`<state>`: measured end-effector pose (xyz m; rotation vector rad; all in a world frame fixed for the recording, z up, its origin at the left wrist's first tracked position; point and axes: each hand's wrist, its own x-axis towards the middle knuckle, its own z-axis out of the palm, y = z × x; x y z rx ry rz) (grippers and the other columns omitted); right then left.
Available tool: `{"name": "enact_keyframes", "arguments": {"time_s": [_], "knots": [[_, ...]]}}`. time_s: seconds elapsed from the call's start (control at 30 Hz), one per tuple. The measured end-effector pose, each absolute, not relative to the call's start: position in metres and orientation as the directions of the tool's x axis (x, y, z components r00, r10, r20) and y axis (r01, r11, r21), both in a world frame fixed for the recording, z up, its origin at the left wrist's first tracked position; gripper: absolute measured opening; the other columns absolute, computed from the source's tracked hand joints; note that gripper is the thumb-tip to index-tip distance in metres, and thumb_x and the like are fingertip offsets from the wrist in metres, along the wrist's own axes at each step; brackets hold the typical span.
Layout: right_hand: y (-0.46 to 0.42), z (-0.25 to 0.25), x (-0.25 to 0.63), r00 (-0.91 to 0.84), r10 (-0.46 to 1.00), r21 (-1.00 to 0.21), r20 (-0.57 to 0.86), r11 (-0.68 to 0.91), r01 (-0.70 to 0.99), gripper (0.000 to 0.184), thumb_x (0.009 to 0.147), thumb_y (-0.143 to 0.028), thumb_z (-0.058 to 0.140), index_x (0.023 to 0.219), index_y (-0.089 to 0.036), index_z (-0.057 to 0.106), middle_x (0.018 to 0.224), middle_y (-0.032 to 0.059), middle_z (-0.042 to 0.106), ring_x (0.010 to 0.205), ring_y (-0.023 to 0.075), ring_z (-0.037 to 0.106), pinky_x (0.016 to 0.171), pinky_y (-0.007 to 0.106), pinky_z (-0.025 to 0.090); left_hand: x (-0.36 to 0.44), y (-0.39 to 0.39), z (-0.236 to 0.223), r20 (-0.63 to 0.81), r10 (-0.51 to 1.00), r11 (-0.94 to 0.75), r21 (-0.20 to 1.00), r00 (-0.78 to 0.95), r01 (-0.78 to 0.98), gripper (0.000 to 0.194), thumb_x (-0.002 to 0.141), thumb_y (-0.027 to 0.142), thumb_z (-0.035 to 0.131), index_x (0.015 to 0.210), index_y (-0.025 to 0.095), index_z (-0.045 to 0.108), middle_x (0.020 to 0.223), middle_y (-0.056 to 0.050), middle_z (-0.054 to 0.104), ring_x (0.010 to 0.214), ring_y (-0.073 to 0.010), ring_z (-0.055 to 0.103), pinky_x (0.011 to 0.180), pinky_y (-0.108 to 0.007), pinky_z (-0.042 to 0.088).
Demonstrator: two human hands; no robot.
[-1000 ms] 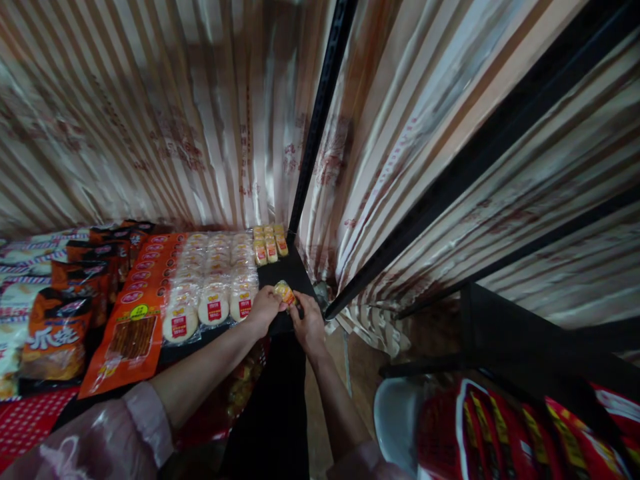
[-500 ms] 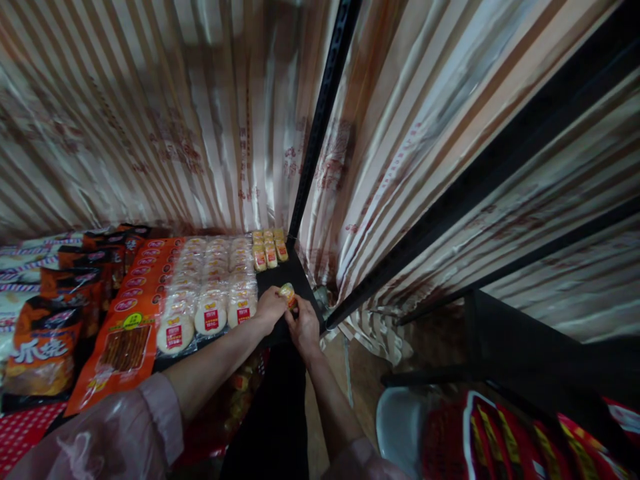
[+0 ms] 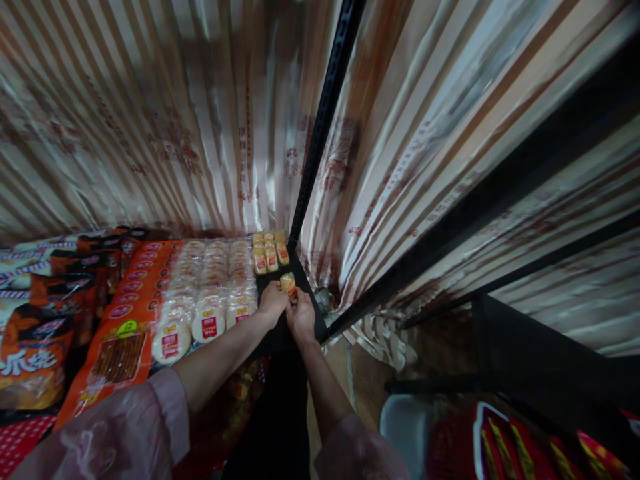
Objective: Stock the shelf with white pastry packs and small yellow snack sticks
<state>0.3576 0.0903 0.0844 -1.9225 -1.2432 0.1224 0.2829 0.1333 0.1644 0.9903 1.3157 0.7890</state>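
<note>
Between my two hands is a small yellow packaged cake in clear wrap with a red label. My left hand pinches it from the left, and my right hand grips its lower right side. Both hands are closed over the bare right end of a black shelf. Just beyond, small yellow packaged cakes of the same look stand in short rows against the corner post. To the left of my left hand lie rows of round white wrapped pastries with red labels.
Long orange snack packs and orange-black snack bags fill the shelf's left part. A black metal post rises at the corner before a striped curtain. A white bin and red packages sit at lower right.
Both hands have moved slightly up with the small cake, closer to the short rows. The cake now stands more upright in my fingers. The view has shifted a little.
</note>
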Motion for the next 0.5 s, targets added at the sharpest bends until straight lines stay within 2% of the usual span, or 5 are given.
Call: {"name": "enact_keyframes", "arguments": {"time_s": [0.2, 0.33, 0.4, 0.5], "knots": [[0.108, 0.086, 0.361, 0.533, 0.781, -0.71, 0.326, -0.17, 0.683, 0.048, 0.073, -0.013, 0.048, 0.121, -0.01, 0.053, 0.095, 0.013, 0.059, 0.071, 0.0184, 0.058, 0.073, 0.032, 0.049, 0.289, 0.145, 0.165, -0.364, 0.924, 0.342, 0.923, 0.115, 0.173, 0.021, 0.064, -0.003, 0.057, 0.061, 0.017, 0.057, 0.063, 0.0, 0.059, 0.065, -0.0142, 0.056, 0.061, -0.021, 0.038], [0.122, 0.087, 0.362, 0.554, 0.767, -0.695, 0.324, -0.204, 0.689, 0.049, 0.075, -0.015, 0.048, 0.123, -0.008, 0.049, 0.092, 0.0128, 0.058, 0.073, 0.0201, 0.058, 0.074, 0.034, 0.048, 0.292, 0.154, 0.166, -0.369, 0.913, 0.341, 0.924, 0.174, 0.171, 0.021, 0.066, -0.002, 0.055, 0.057, 0.017, 0.057, 0.058, 0.0, 0.057, 0.061, -0.0139, 0.055, 0.059, -0.021, 0.039], [0.128, 0.087, 0.364, 0.559, 0.759, -0.689, 0.335, -0.208, 0.695, 0.048, 0.076, -0.018, 0.048, 0.123, -0.009, 0.047, 0.091, 0.0121, 0.059, 0.075, 0.0207, 0.058, 0.074, 0.034, 0.048, 0.293, 0.16, 0.165, -0.393, 0.905, 0.378, 0.918, 0.162, 0.119, 0.022, 0.065, -0.005, 0.054, 0.062, 0.016, 0.06, 0.063, -0.001, 0.061, 0.066, -0.0148, 0.058, 0.061, -0.02, 0.041], [0.137, 0.087, 0.366, 0.571, 0.743, -0.699, 0.348, -0.2, 0.687, 0.046, 0.078, -0.021, 0.05, 0.123, -0.012, 0.045, 0.093, 0.0114, 0.061, 0.076, 0.0207, 0.058, 0.074, 0.034, 0.047, 0.295, 0.169, 0.16, -0.435, 0.892, 0.435, 0.9, 0.122, 0.029, 0.031, 0.062, -0.009, 0.054, 0.078, 0.016, 0.063, 0.083, -0.005, 0.067, 0.085, -0.0174, 0.063, 0.069, -0.019, 0.044]]}}
